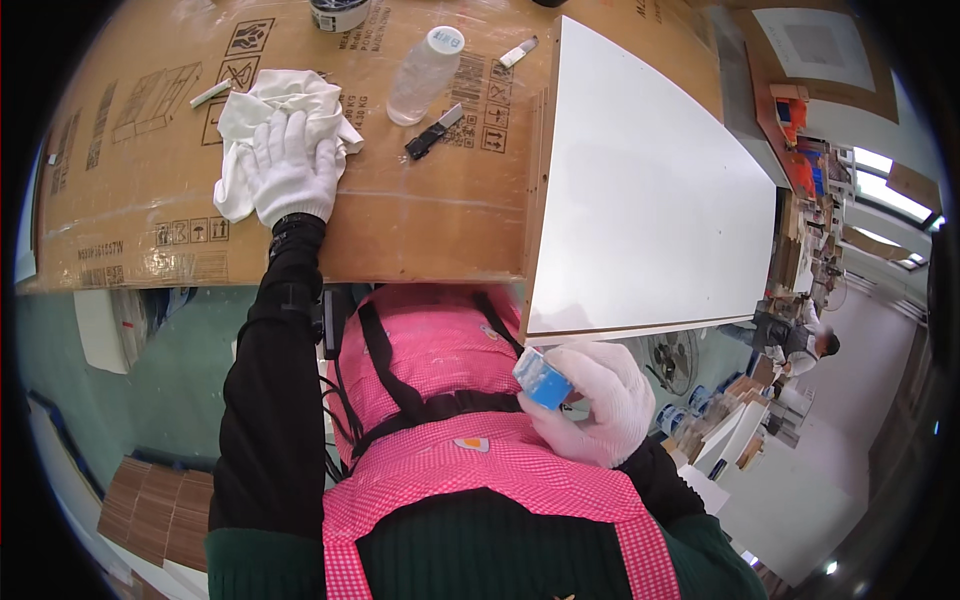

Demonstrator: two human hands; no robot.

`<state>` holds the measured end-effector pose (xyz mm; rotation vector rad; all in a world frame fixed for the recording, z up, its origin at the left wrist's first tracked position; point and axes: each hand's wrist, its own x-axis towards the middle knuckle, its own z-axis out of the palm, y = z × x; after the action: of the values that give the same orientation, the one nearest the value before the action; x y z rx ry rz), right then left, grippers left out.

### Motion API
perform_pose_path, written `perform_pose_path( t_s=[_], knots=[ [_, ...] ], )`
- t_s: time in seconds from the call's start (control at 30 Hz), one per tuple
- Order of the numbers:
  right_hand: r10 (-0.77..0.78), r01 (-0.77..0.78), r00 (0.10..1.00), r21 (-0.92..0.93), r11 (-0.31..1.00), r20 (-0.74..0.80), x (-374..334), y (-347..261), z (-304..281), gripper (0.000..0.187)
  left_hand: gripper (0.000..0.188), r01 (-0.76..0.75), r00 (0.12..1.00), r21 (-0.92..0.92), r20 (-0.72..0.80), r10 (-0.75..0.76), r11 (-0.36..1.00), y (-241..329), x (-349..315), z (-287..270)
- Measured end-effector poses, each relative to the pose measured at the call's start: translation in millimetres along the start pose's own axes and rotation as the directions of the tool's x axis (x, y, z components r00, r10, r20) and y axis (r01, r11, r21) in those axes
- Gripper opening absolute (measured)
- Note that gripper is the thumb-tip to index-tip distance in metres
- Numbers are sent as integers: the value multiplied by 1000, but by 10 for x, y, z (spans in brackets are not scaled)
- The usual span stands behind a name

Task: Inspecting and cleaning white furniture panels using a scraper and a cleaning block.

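Note:
My left hand (295, 172), in a white knit glove, lies with its fingers stretched out over a crumpled white cloth (240, 110) on the cardboard. My gloved right hand (605, 405) is closed round a small blue and white block (542, 380), in front of my pink checked apron (440, 350). Just beyond the right hand is the near edge of a white panel (650, 190). Between the cloth and the panel lie a clear plastic bottle (425, 80) with a pale cap and a black-handled scraper (435, 132).
Printed cardboard (420, 220) covers the work surface. A tub (340, 14) stands at its far edge, with a small light-coloured tool (518, 52) farther right. On the right, a floor fan (672, 360) and another person (795, 340) are in the background. Brown boards (160, 510) are stacked at lower left.

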<state>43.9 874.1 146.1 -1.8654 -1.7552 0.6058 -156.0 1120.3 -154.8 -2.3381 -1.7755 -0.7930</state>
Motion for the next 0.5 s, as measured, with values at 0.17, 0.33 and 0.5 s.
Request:
perform_pose_path(
  t_s=[0.17,0.33,0.5],
  knots=[
    [95,-92,995,-79,993,30,-10,10,86,50,56,-8,1000,8,3,8,1000,13,2,8],
    [19,-17,999,-46,999,46,105,-30,-32,49,56,-4,1000,-9,-2,4,1000,17,6,2],
    [50,-48,998,-54,997,35,-11,32,-21,48,56,-3,1000,11,2,3,1000,7,3,5]
  ],
)
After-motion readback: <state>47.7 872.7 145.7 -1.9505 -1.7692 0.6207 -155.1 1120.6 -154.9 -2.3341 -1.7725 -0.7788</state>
